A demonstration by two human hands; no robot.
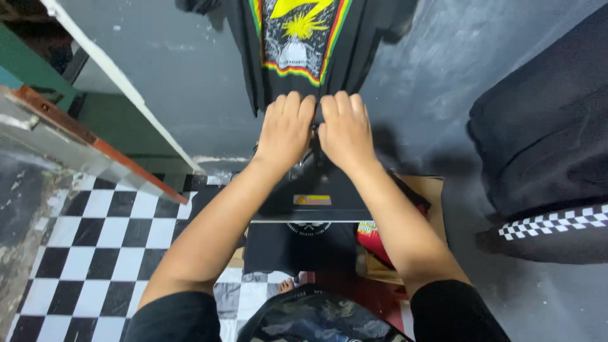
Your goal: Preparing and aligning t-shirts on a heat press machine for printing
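Both the left hand (286,130) and the right hand (345,130) lie flat, fingers closed together, on the lower hem of the black cotton T-shirt with a rainbow-bordered print (297,44), which is already spread over the black heat press machine (310,190), with pressing apparently not yet done.

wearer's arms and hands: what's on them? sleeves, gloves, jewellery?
Both the left hand and right hand are bare: no gloves, no rings or watch visible. Forearms uncovered; short black sleeves end near the elbows.
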